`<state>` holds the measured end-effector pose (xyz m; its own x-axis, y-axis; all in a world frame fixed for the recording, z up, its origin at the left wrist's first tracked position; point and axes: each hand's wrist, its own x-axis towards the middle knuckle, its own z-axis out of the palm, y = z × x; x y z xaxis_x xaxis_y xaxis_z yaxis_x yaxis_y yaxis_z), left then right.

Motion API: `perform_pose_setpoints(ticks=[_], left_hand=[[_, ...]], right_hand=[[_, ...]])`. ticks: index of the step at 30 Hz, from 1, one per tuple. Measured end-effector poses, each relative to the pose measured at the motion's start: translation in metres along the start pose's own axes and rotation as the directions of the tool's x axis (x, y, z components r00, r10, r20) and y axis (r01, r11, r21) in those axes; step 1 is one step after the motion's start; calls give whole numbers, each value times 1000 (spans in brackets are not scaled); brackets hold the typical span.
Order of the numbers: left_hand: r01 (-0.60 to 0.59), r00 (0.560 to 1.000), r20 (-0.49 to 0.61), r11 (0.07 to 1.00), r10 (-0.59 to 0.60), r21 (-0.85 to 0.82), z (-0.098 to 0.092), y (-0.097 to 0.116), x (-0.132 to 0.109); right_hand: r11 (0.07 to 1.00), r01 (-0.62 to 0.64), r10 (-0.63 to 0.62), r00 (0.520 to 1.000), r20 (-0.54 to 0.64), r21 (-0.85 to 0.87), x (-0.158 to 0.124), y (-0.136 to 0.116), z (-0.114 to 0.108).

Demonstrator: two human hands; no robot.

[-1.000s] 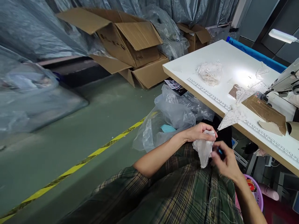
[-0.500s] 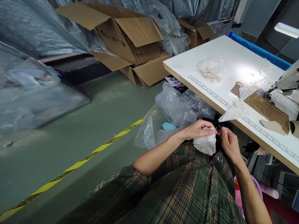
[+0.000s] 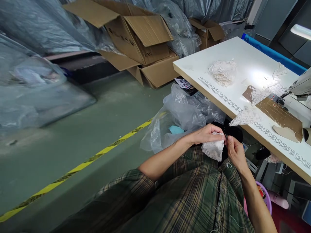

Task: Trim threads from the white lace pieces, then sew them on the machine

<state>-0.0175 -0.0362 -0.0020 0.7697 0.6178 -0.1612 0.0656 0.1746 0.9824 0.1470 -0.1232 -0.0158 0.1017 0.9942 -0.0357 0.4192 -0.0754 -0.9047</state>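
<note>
My left hand [image 3: 206,134] is closed on a bunched piece of white lace [image 3: 213,149] held over my lap, just below the edge of the white table [image 3: 233,48]. Right beside it, my right hand [image 3: 234,152] is pinched shut at the lace's upper edge, with a small dark tool barely showing between the fingers. A strip of the same lace [image 3: 244,118] hangs over the table's front edge above my hands.
On the table lie a pile of lace [image 3: 223,72], brown card pieces [image 3: 279,113] and a sewing machine [image 3: 301,85] at the right. Clear plastic bags [image 3: 182,116] sit on the floor by my knees. Open cardboard boxes [image 3: 138,35] stand behind, and yellow tape [image 3: 73,171] crosses the floor.
My right hand rose from lower right and came up against the left hand at the lace's top edge. The lace, hanging loose before, is now bunched tighter.
</note>
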Motion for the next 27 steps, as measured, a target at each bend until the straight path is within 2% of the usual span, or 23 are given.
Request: perform_pose_setpoints(ticks=[2, 5, 8, 11, 13, 17, 19, 22, 25, 27], left_hand=[[19, 1000, -12, 1000, -19, 8, 0, -4, 0], [32, 999, -1, 999, -32, 37, 2, -15, 1], [-16, 997, -76, 978, 32, 210, 2, -27, 5], [-83, 974, -172, 943, 145, 323, 3, -31, 14], [-116, 970, -184, 965, 161, 235, 4, -27, 24], [-134, 971, -202, 991, 131, -1, 9, -8, 41], [-156, 977, -142, 988, 157, 25, 13, -2, 40], [-228, 973, 51, 934, 223, 273, 14, -1, 22], [-322, 946, 170, 748, 275, 581, 13, -9, -7], [-370, 924, 211, 609, 319, 702, 14, -15, -24]], right_hand=[[995, -25, 26, 1000, -11, 100, -5, 4, 5], [986, -67, 55, 995, 81, 156, -16, 11, 12], [996, -86, 87, 989, 118, -12, -24, 21, 14], [977, -22, 23, 1000, -1, -212, -24, 24, 8], [967, 46, -62, 997, -56, -252, -22, 18, 0], [967, 161, -186, 976, -116, -197, -22, -8, -12], [965, 205, -234, 954, -186, -164, -26, -21, -17], [962, 241, -269, 919, -289, -131, -35, -32, -22], [973, 210, -231, 909, -346, -97, -38, -30, -25], [988, 144, -157, 925, -347, -63, -35, -25, -23]])
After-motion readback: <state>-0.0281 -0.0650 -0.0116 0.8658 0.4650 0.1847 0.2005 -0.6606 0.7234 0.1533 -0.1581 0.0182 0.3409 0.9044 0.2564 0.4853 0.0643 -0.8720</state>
